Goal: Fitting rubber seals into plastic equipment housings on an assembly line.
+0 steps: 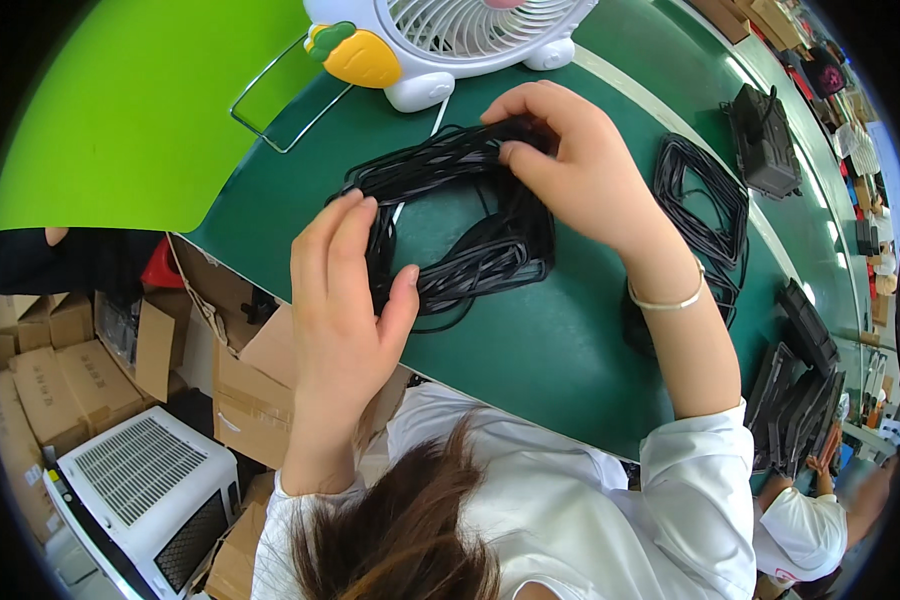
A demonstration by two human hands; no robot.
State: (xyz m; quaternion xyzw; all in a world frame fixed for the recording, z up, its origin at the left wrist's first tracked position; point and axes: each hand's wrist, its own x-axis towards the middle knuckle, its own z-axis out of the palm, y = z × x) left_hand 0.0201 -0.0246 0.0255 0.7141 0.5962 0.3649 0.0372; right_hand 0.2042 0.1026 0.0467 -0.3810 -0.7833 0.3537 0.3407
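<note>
A thick coil of thin black cable (475, 268) lies on the green table (530, 345) in front of me, looped into a rough ring. My left hand (342, 275) curves around its left side, with the thumb and fingers apart and touching the strands. At the far right corner of the ring, my right hand (560, 150) is closed round the bundle, thumb on the near side and fingers over the top. Another black cable coil (705, 195) rests on the table to the right, beyond my right forearm.
A white fan (450, 75) with a carrot-shaped decoration stands at the far edge. A bright green panel (120, 120) rises at left. Black cases (765, 140) sit farther right. Cardboard boxes (90, 385) and a white grilled machine (145, 480) are below left. Another person (800, 530) works at lower right.
</note>
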